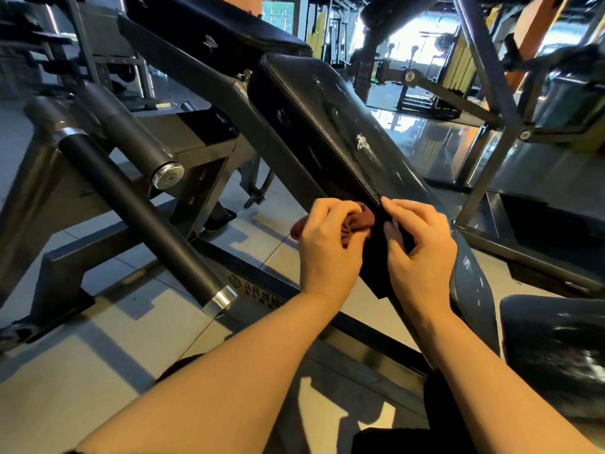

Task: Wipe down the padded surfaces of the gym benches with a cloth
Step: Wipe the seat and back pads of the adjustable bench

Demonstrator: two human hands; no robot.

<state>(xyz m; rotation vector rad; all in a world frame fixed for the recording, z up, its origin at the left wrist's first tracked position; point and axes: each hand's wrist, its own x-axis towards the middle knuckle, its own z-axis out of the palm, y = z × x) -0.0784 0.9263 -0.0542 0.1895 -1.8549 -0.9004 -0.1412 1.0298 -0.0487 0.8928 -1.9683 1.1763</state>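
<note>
A long black padded bench back (330,132) slopes from upper centre down to the lower right, with a scuffed white tear halfway along. My left hand (327,247) grips a bunched reddish-brown cloth (358,219) against the pad's lower left side. My right hand (420,244) sits just right of it, fingers curled over the pad's stitched edge, thumb near the cloth. A second black pad (553,348) lies at the lower right. Another padded bench (229,24) stands behind at the top.
A grey steel machine frame with black roller bars (140,217) and chrome-capped pegs (167,178) fills the left. Pale floor tiles (82,365) lie below. A metal rack frame (491,103) stands on the right, with more gym equipment in the far background.
</note>
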